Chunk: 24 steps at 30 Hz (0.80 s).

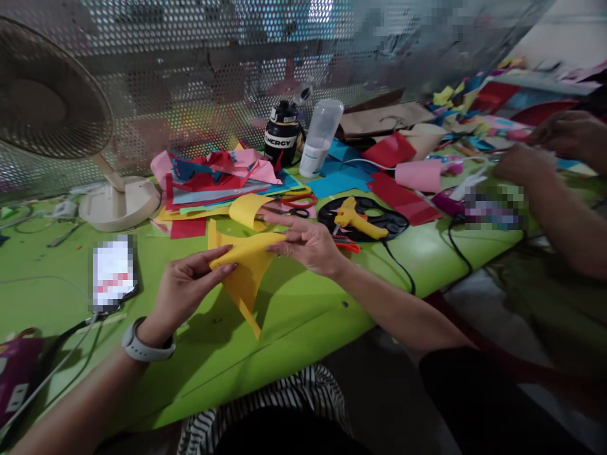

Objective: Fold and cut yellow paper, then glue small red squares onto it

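Observation:
A sheet of yellow paper (pixel 247 273), curved and folded along its edges, is held up over the green table (pixel 303 328). My left hand (pixel 187 284) pinches its left side between thumb and fingers. At the upper right corner, my right hand (pixel 310 246) grips the same sheet by thumb and fingertips. Just behind it lies a curled yellow paper strip (pixel 247 210), beside scissors with red handles (pixel 303 201). A yellow glue gun (pixel 358 221) rests on a black round mat to the right of my right hand.
Coloured paper sheets (pixel 218 183) are piled at the back, near a black bottle (pixel 281 136) and a clear bottle (pixel 321 139). A fan (pixel 118 199) stands at left, behind a phone (pixel 112 272) with a cable. At right, another person's hands (pixel 531 158) work over paper scraps.

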Motion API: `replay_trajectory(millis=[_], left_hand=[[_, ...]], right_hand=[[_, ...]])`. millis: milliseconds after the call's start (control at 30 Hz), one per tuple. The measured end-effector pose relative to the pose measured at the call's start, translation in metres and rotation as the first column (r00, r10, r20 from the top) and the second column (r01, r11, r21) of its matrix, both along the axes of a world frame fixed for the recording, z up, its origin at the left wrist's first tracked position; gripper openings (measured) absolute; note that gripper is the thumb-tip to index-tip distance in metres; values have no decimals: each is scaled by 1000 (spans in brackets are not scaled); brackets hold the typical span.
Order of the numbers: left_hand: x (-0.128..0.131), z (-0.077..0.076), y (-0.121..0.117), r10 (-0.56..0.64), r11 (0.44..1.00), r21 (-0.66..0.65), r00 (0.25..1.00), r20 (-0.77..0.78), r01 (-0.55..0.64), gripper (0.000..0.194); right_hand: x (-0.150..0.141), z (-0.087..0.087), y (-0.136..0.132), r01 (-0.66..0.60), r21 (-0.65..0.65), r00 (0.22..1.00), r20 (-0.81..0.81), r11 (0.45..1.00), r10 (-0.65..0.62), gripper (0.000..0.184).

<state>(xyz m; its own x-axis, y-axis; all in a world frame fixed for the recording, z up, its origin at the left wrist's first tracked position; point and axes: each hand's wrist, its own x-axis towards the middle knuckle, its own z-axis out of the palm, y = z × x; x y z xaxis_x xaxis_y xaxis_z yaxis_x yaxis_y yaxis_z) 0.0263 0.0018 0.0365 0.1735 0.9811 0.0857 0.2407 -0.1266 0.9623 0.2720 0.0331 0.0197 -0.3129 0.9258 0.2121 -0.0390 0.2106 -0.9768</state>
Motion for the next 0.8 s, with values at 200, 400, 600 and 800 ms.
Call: replay_trajectory(millis=[200,400,600,800], left_hand=[[6,2,-3,16,990,-142,993,119,1,31],[10,3,-5,69,962,-275,963,260,5,30],[16,7,-8,73,931,-362,946,314,49,31],[17,6,-9,39,907,-407,941,337,109,26]], right_hand=[[1,9,-4,101,68,995,-26,993,-99,34],[6,11,-1,222,167,973,-103,961,-207,56],[-2,10,-4,-7,159,999,-32,987,12,47],[-11,10,-8,39,56,999,-34,998,-37,39]])
